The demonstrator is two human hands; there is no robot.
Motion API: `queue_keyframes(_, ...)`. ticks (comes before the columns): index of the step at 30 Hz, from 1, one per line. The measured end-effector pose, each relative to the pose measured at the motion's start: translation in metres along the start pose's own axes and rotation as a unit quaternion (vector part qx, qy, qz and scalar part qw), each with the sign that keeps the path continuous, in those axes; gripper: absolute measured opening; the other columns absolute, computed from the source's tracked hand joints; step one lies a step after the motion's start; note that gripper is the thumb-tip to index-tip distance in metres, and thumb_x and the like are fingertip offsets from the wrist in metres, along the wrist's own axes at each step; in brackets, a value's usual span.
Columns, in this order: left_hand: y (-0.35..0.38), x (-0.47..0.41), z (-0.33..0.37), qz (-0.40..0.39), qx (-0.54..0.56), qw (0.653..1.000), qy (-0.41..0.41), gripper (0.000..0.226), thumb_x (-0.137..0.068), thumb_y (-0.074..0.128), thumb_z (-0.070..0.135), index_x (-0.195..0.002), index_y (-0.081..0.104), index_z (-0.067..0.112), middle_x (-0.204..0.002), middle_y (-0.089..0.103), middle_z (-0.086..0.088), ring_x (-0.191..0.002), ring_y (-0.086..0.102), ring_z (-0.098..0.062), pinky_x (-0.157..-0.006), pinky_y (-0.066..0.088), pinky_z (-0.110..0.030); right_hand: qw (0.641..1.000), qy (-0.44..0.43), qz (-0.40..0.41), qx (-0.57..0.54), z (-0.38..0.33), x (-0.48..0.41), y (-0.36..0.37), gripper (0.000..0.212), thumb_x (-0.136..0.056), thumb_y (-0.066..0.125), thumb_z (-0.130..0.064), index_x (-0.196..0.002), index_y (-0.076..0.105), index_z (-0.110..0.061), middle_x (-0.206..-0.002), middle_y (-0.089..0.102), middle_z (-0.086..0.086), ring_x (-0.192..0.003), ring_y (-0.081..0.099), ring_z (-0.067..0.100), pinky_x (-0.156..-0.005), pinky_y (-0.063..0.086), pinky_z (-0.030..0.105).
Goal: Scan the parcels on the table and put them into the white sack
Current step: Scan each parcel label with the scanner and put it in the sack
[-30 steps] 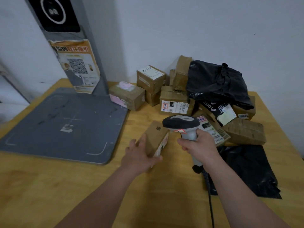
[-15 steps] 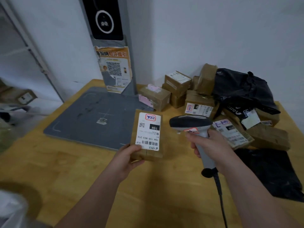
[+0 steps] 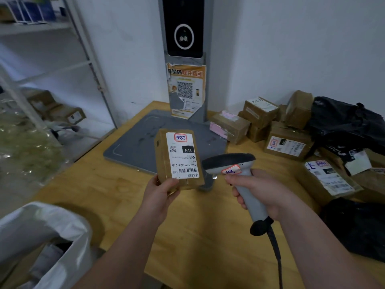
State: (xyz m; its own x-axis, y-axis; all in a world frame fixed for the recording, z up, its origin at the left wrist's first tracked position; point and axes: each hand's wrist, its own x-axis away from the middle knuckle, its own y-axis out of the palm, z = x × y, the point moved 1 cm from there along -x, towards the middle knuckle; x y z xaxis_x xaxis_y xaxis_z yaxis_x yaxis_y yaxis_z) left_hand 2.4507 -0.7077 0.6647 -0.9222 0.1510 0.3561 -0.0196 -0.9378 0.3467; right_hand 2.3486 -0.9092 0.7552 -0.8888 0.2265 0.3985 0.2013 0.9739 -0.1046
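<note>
My left hand (image 3: 159, 195) grips the bottom of a small brown cardboard parcel (image 3: 179, 159), held upright above the wooden table (image 3: 104, 184) with its white shipping label facing me. My right hand (image 3: 260, 192) holds a grey handheld barcode scanner (image 3: 233, 165) by its handle, its head just right of the parcel's lower edge. The white sack (image 3: 52, 236) stands open at the lower left, beside the table's corner. A pile of brown parcels (image 3: 260, 119) and black plastic bags (image 3: 345, 124) lies at the table's right.
A grey scanning platform (image 3: 137, 147) with a tall post (image 3: 185, 69) carrying a QR poster stands at the table's back. Metal shelving (image 3: 89, 65) with boxes is on the left. The scanner's black cable (image 3: 275, 251) runs down toward me. A flat black bag (image 3: 358, 228) lies at right.
My left hand lifted the parcel off the table and turned its label toward me. The view swung left, bringing the white sack into sight. The scanner stays beside the parcel.
</note>
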Motion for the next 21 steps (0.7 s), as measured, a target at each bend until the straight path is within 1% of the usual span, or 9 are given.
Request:
queue_keyframes(2,-0.011,0.002,0.005,0.012,0.003,1.000,0.012,0.034,-0.087,0.061,-0.003,-0.119,0.055,0.007,-0.112,0.069,-0.006,-0.105,0.064,-0.020,-0.094,0.051,-0.039,1.000,0.005,-0.012,0.004,-0.002,0.000,0.012,0.021,-0.085,0.073,-0.025,-0.090,0.065,-0.006,-0.063,0.061,0.005,-0.053,0.055,0.016,-0.049,0.045,0.027)
queue_keyframes(6,-0.034,0.005,0.013,0.024,0.011,0.999,0.026,0.038,-0.086,0.062,-0.004,-0.121,0.054,0.008,-0.114,0.068,-0.006,-0.104,0.064,-0.019,-0.094,0.051,-0.039,0.999,0.005,-0.039,0.011,-0.005,0.001,0.035,0.023,-0.085,0.073,-0.026,-0.091,0.064,-0.006,-0.064,0.060,0.005,-0.055,0.055,0.016,-0.050,0.045,0.027)
queue_keyframes(11,-0.063,0.011,0.024,0.041,0.019,0.998,0.036,0.044,-0.086,0.063,-0.003,-0.127,0.050,0.007,-0.119,0.066,-0.008,-0.109,0.063,-0.022,-0.092,0.051,-0.038,0.998,-0.004,-0.059,0.017,-0.009,0.000,0.065,0.022,-0.085,0.072,-0.026,-0.086,0.064,-0.006,-0.062,0.060,0.005,-0.054,0.055,0.016,-0.051,0.045,0.028)
queue_keyframes(16,-0.097,0.018,0.036,0.055,0.029,0.997,0.042,0.051,-0.085,0.064,-0.002,-0.132,0.045,0.007,-0.122,0.063,-0.010,-0.113,0.061,-0.024,-0.096,0.050,-0.040,0.996,-0.006,-0.090,0.024,-0.013,-0.003,0.097,0.023,-0.085,0.072,-0.027,-0.084,0.063,-0.006,-0.062,0.059,0.005,-0.053,0.054,0.015,-0.050,0.044,0.028)
queue_keyframes(19,-0.123,0.021,0.042,0.079,0.026,0.995,0.049,0.059,-0.084,0.066,0.001,-0.137,0.042,0.008,-0.123,0.063,-0.009,-0.114,0.060,-0.024,-0.098,0.050,-0.041,0.994,-0.010,-0.104,0.033,-0.015,-0.006,0.120,0.023,-0.084,0.073,-0.027,-0.086,0.064,-0.005,-0.061,0.059,0.004,-0.052,0.054,0.015,-0.050,0.044,0.027)
queue_keyframes(21,-0.144,0.023,0.047,0.107,0.013,0.993,0.056,0.063,-0.083,0.068,0.003,-0.139,0.040,0.010,-0.123,0.062,-0.008,-0.112,0.061,-0.023,-0.096,0.052,-0.039,0.992,-0.009,-0.117,0.038,-0.016,-0.009,0.136,0.025,-0.084,0.073,-0.027,-0.090,0.064,-0.005,-0.060,0.059,0.004,-0.052,0.054,0.015,-0.049,0.044,0.026)
